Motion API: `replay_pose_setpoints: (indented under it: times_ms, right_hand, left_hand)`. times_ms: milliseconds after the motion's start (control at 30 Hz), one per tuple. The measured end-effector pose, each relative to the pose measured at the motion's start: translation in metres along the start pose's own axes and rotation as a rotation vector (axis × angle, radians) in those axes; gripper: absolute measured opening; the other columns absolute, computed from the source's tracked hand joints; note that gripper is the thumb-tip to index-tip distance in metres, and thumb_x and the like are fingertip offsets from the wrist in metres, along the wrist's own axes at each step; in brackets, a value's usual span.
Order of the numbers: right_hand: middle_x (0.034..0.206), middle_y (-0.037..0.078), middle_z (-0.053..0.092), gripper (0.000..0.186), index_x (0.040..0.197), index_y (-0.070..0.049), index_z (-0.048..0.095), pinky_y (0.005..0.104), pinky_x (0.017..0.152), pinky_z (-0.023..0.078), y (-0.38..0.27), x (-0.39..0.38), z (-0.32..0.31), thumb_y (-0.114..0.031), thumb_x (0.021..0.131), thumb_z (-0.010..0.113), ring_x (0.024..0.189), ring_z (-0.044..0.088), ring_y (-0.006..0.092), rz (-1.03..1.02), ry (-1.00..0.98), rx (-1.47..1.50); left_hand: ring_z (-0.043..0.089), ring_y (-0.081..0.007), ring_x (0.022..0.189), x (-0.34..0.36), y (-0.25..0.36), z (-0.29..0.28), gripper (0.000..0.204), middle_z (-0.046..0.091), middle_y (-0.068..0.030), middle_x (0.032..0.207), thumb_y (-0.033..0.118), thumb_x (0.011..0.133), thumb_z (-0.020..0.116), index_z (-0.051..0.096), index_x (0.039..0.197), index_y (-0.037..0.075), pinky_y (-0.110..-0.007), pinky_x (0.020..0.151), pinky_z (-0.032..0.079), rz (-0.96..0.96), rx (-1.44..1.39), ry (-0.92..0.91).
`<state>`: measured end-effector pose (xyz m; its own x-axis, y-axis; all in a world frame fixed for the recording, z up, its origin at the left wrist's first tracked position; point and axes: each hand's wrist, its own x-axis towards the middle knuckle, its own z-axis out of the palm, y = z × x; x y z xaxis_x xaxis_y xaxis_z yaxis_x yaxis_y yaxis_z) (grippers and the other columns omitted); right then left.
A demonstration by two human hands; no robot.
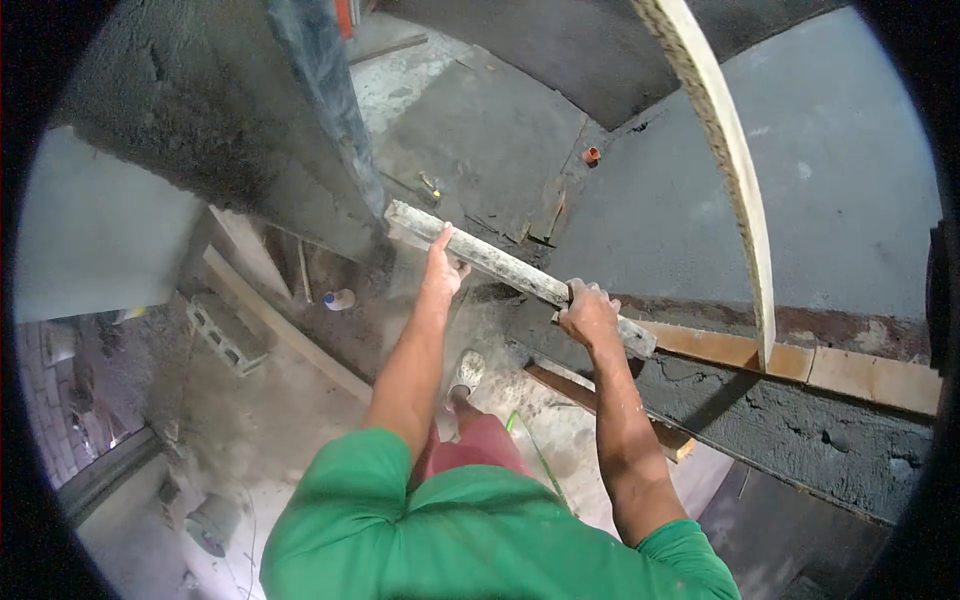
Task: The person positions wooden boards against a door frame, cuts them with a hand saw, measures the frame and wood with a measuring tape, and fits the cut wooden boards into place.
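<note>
A long pale bar, spattered with grey mortar, lies slantwise between my two hands. My left hand is closed round it toward its upper-left end, thumb along the top. My right hand grips it near the lower-right end. That end is beside a rough grey mortar ledge topped by a strip of tan boards. Just right of my right hand, a tall pale plank rises from those boards.
A concrete block, white bottle and long timber lie on the floor at left, with a bucket lower down. An orange pipe piece sits farther off. A grey sheet-covered post stands ahead; a plastered slab fills the right.
</note>
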<state>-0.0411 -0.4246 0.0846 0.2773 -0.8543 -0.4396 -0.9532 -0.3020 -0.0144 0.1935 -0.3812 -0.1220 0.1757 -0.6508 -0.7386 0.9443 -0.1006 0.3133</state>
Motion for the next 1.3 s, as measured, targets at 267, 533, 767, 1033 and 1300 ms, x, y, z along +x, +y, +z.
replay_pose_setpoints:
  times_ms: [267, 533, 767, 1033, 1300]
  right_hand:
    - [0.114, 0.022, 0.065, 0.035, 0.116, -0.007, 0.063, 0.0594, 0.094, 0.042, 0.002, -0.007, -0.007, -0.015, 0.083, 0.055, 0.111, 0.061, 0.0405, -0.038, 0.058, 0.042]
    - [0.112, 0.020, 0.064, 0.035, 0.115, -0.011, 0.065, 0.0596, 0.093, 0.042, 0.007, 0.008, 0.006, -0.017, 0.081, 0.058, 0.111, 0.060, 0.0396, -0.050, 0.091, -0.019]
    - [0.112, 0.020, 0.064, 0.034, 0.113, -0.010, 0.065, 0.0604, 0.092, 0.041, 0.018, 0.002, -0.002, -0.013, 0.081, 0.054, 0.110, 0.060, 0.0399, -0.054, 0.075, 0.089]
    - [0.112, 0.020, 0.064, 0.042, 0.119, -0.012, 0.065, 0.0571, 0.093, 0.041, 0.035, 0.024, 0.031, -0.018, 0.078, 0.060, 0.110, 0.060, 0.0387, -0.132, 0.106, 0.071]
    - [0.105, 0.022, 0.066, 0.035, 0.112, -0.012, 0.068, 0.0507, 0.089, 0.050, 0.006, 0.019, -0.034, -0.022, 0.079, 0.062, 0.103, 0.064, 0.0402, -0.161, -0.007, -0.028]
  left_hand:
    - [0.056, -0.0196, 0.103, -0.009, 0.016, 0.008, 0.045, 0.065, 0.0011, 0.107, 0.054, 0.078, 0.075, 0.060, 0.109, 0.024, -0.039, 0.085, 0.036, 0.032, -0.008, -0.036]
    - [0.036, -0.0338, 0.137, 0.016, 0.018, -0.014, 0.078, 0.043, -0.0136, 0.147, 0.040, 0.085, 0.074, 0.038, 0.148, 0.013, -0.054, 0.116, 0.023, 0.001, -0.152, -0.072]
    - [0.045, -0.0273, 0.125, 0.003, 0.017, 0.001, 0.061, 0.054, -0.0057, 0.133, 0.041, 0.080, 0.079, 0.054, 0.133, 0.024, -0.049, 0.107, 0.028, 0.001, -0.069, -0.037]
    - [0.029, -0.0303, 0.142, 0.005, 0.014, 0.004, 0.081, 0.037, -0.0092, 0.153, 0.044, 0.077, 0.080, 0.044, 0.145, 0.019, -0.050, 0.117, 0.017, 0.013, -0.043, -0.010]
    - [0.036, -0.0341, 0.136, 0.008, 0.004, 0.003, 0.078, 0.035, -0.0150, 0.150, 0.042, 0.083, 0.075, 0.038, 0.147, 0.015, -0.054, 0.114, 0.025, -0.010, -0.171, -0.030]
